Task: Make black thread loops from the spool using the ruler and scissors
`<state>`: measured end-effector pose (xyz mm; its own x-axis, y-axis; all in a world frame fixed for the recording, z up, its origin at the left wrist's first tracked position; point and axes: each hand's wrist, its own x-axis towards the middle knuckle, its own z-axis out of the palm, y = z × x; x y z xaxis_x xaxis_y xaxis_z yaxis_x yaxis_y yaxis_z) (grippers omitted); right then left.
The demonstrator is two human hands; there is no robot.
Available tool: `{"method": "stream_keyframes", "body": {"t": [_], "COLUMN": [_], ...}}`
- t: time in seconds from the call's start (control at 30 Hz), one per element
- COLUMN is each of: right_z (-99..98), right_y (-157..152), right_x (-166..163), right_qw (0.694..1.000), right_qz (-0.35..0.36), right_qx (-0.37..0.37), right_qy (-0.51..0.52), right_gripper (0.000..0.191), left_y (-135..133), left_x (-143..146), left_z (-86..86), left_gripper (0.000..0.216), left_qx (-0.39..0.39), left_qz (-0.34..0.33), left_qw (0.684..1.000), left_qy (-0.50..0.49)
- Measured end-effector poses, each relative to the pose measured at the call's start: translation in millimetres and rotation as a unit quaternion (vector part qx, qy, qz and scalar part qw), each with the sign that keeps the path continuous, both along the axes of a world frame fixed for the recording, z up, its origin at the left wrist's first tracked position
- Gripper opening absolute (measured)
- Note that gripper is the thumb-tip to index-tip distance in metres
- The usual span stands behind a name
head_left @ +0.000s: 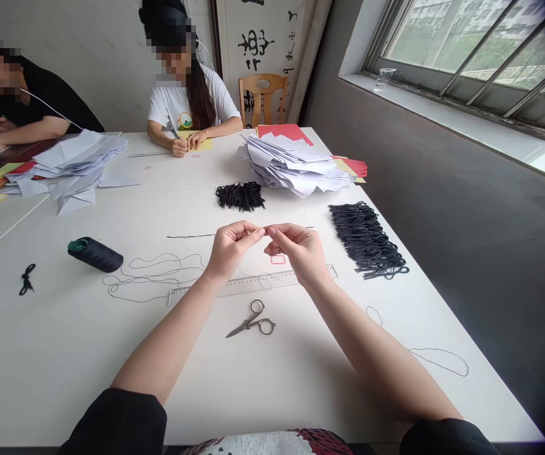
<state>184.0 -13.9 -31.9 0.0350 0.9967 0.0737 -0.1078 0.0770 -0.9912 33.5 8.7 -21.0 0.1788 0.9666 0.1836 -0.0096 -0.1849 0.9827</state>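
My left hand [235, 248] and my right hand [300, 249] meet above the table, thumbs and forefingers pinched together tip to tip. A tiny bit of dark thread shows between the fingertips; most of it is hidden. Behind the hands a thin straight black cord [189, 237] sticks out on both sides; whether it joins the pinched piece I cannot tell. Beneath them a clear ruler [248, 284] lies across the table. Closer to me are metal scissors [252, 323], slightly spread. To the left, loose thread [151, 272] trails beside a black thread spool [95, 254] lying on its side.
A row of black cord loops [367, 240] lies right, a smaller bundle [240, 196] ahead. Paper stacks [298, 163] [76, 158] stand farther back. A knotted black cord [27, 279] sits left, a thread loop [443, 360] right. Two people sit across the white table [40, 379].
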Motion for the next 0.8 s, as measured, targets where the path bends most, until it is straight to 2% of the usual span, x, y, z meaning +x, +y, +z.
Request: {"method": "stream_keyframes", "body": {"t": [0.33,0.8], "right_z": [0.9,2.8], "right_y": [0.1,-1.8], "right_x": [1.6,-1.9], "right_qw": [1.0,0.999], "right_qz": [-0.002,-0.002], "right_qx": [-0.018,-0.026], "right_qy": [-0.003,0.036], "right_gripper": [0.039,0.034], "left_y": [0.5,-1.2], "left_x": [0.3,1.7], "left_z": [-1.3,-2.9], "left_gripper": [0.019,0.016], "left_qx": [-0.002,0.011], "left_qz": [-0.013,-0.013], "left_qw": [1.0,1.0], "left_qy": [-0.003,-0.016]}}
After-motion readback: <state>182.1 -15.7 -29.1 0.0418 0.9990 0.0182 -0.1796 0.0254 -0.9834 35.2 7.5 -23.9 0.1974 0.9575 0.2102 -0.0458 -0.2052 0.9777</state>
